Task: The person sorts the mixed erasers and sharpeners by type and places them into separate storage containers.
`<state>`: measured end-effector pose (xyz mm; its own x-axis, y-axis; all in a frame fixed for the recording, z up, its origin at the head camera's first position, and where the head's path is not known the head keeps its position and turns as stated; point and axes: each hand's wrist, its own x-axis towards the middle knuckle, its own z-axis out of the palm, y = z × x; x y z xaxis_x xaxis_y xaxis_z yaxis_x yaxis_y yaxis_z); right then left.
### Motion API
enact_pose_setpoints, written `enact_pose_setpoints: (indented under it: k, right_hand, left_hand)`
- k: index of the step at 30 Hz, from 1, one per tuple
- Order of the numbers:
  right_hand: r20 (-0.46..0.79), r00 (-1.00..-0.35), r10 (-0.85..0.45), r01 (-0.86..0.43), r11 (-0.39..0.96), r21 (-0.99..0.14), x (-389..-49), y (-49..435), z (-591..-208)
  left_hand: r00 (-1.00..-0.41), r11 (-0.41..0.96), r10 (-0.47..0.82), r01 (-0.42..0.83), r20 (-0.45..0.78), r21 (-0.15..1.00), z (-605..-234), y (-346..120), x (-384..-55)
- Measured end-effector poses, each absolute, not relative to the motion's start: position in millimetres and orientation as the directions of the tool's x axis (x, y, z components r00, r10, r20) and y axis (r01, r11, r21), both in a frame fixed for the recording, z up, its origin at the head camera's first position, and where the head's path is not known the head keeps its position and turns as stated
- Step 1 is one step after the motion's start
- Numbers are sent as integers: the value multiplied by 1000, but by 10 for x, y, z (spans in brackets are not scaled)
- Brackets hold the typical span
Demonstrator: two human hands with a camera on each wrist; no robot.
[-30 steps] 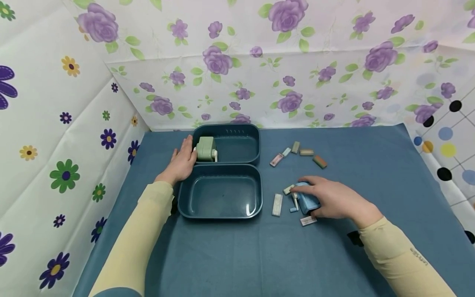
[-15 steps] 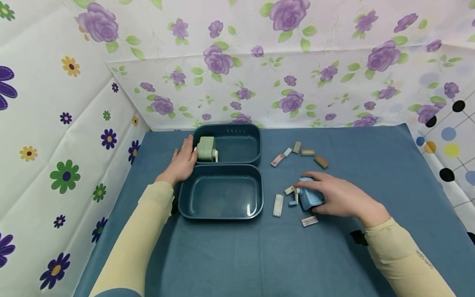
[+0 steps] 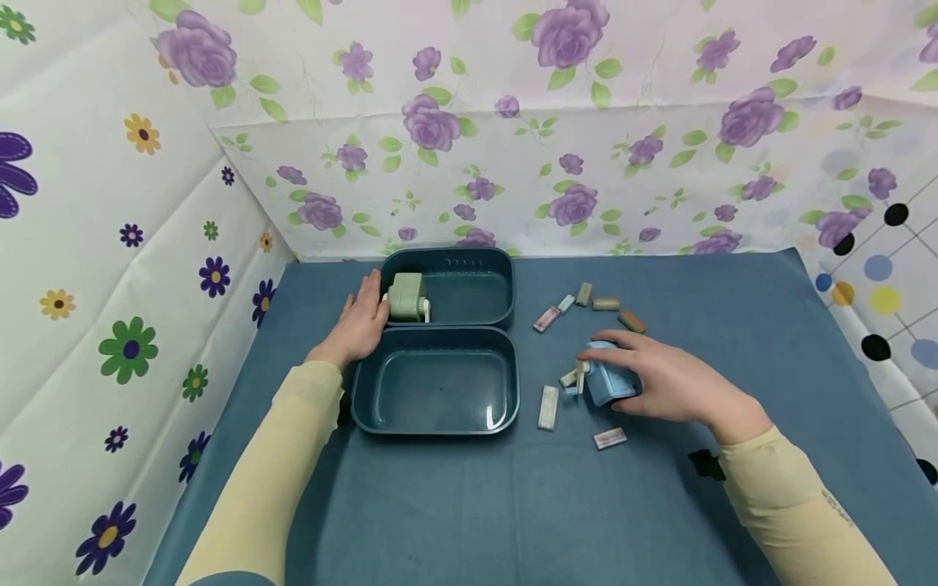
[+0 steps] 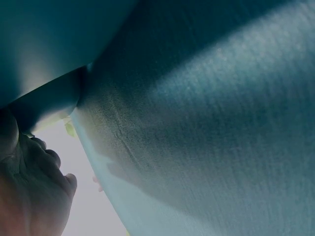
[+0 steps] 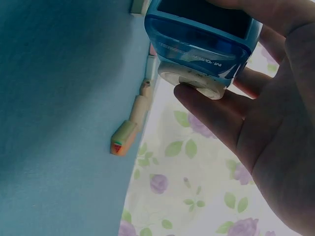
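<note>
My right hand (image 3: 670, 378) grips a light blue hand-crank pencil sharpener (image 3: 611, 376), its crank pointing left. In the right wrist view the fingers wrap around the blue pencil sharpener (image 5: 197, 44), close above the cloth. My left hand (image 3: 355, 317) lies with straight fingers along the left rim of the far dark teal tray (image 3: 506, 281). Inside that tray, at its left end, stands a green crank pencil sharpener (image 3: 406, 295). The left wrist view shows part of the left hand (image 4: 34, 191) beside a tray's side.
A second dark teal tray (image 3: 436, 427) stands directly in front of the far one. Erasers lie to the right: a white eraser (image 3: 547, 408), a small pale eraser (image 3: 609, 439), an orange-green eraser (image 3: 632, 321), a pink eraser (image 3: 545, 318) and several others. A floral sheet (image 3: 615, 122) hangs behind.
The right hand has closed around the blue pencil sharpener and moved it slightly up and away from the pale eraser in front. The left hand has stayed put.
</note>
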<state>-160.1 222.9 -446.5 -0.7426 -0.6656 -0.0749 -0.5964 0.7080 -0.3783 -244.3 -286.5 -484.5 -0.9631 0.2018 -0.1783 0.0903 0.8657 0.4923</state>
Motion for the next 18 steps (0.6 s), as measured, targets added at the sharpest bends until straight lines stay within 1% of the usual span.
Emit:
enact_pose_setpoints:
  k: [5, 15, 18]
  right_hand:
    - [-44, -735, -677, -611, 688, -391, -1654, 2159, -4404]
    - [-9, -741, -672, -601, 669, -438, -1778, 1953, -4315]
    - [20, -737, -676, -611, 653, -448, -1814, 1890, -4282]
  left_hand:
    - [-964, 860, 205, 95, -169, 501, -4855, -2880, -2453]
    - [-964, 856, 209, 99, -165, 507, -4834, -2861, -2430]
    - [-964, 856, 211, 101, -164, 507, -4825, -2851, -2432]
